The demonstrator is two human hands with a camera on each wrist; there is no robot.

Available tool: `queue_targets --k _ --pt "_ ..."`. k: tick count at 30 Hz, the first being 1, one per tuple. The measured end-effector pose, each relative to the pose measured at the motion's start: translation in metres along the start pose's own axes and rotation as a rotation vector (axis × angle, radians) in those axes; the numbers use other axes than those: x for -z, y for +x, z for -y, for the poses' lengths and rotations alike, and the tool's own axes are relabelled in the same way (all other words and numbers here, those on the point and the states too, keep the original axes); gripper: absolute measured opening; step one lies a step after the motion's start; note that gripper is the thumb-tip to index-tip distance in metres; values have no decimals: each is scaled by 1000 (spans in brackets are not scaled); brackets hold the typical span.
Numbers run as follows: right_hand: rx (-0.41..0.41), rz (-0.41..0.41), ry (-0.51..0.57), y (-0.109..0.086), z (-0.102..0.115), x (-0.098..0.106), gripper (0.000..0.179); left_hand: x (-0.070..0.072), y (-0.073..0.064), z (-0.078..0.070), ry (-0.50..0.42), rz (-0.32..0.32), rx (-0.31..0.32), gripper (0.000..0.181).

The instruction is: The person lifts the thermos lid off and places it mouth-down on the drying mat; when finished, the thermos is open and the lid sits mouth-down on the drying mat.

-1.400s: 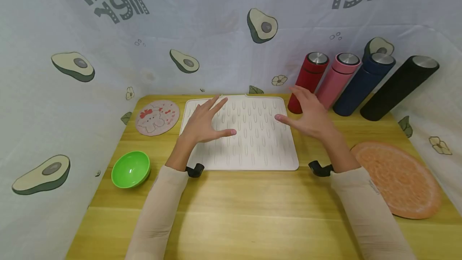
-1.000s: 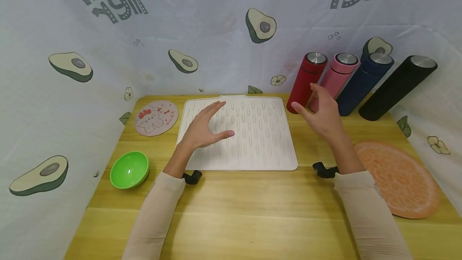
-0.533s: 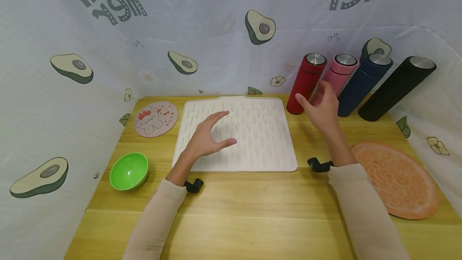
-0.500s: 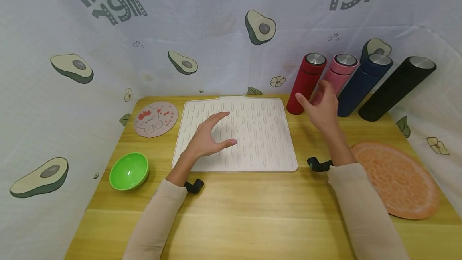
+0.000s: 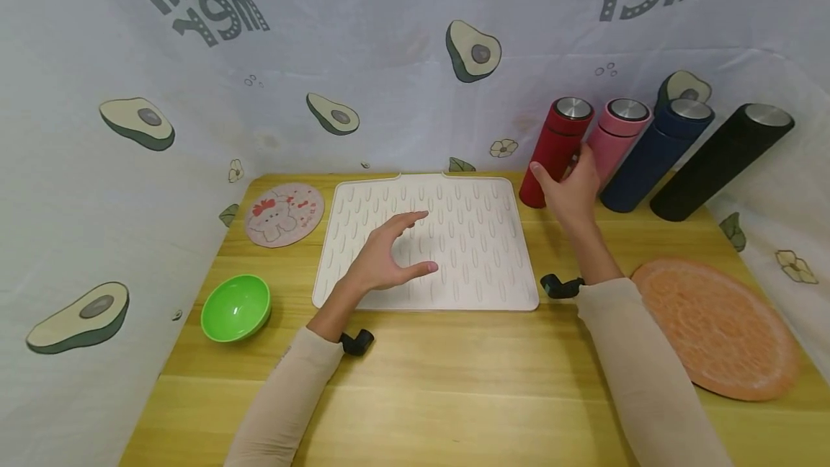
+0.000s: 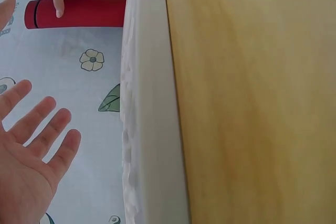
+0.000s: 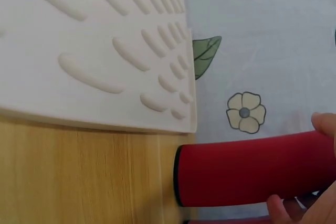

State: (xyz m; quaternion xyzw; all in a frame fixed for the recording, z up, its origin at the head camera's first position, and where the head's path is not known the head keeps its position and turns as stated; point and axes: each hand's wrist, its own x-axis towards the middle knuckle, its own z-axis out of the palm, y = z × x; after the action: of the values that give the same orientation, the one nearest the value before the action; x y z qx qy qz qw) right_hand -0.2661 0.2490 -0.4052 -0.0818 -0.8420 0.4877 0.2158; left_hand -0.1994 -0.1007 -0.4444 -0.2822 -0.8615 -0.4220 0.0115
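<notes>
My right hand grips the red thermos flask, thumb on its left side and fingers curled into the gap beside the pink thermos flask. In the right wrist view, the red flask's body stands by the corner of the white mat, with my thumb and fingers on either side. Over the white ribbed drying mat hovers my left hand, thumb and fingers spread apart around nothing. The left wrist view shows its fingers extended and the palm bare.
Right of the pink flask stand a navy thermos flask and a black one. A round orange mat lies at the right. A green bowl and a round pink coaster are at the left. A patterned cloth hangs behind.
My right hand has moved from near the mat, over to the flasks, and its thumb and fingers have closed about the red one. My left hand has shifted nearer and slightly right.
</notes>
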Motion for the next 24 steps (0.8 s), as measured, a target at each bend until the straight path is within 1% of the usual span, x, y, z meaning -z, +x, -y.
queue_targets --k 3,6,9,12,15,17,19,24 --pt "-10 -9 -53 1 -2 -1 77 -1 1 -4 -8 9 -16 87" --pt "1 -17 -94 1 -4 -1 75 -1 2 -7 -9 10 -27 87" --pt "6 -20 -105 0 -4 -1 74 1 3 -8 0 6 -33 87" --pt "3 -5 -69 -4 -4 0 74 6 4 -10 10 -7 -33 87" --pt "-7 24 -4 -10 -3 3 75 11 4 -11 26 -23 -36 85" --pt "-2 35 41 -14 -1 5 75 15 4 -14 36 -29 -37 85" --pt "-2 40 60 -18 3 9 74 18 5 -17 44 -34 -42 84" --pt "59 53 76 -33 17 18 69 26 9 -23 45 -67 -66 84"
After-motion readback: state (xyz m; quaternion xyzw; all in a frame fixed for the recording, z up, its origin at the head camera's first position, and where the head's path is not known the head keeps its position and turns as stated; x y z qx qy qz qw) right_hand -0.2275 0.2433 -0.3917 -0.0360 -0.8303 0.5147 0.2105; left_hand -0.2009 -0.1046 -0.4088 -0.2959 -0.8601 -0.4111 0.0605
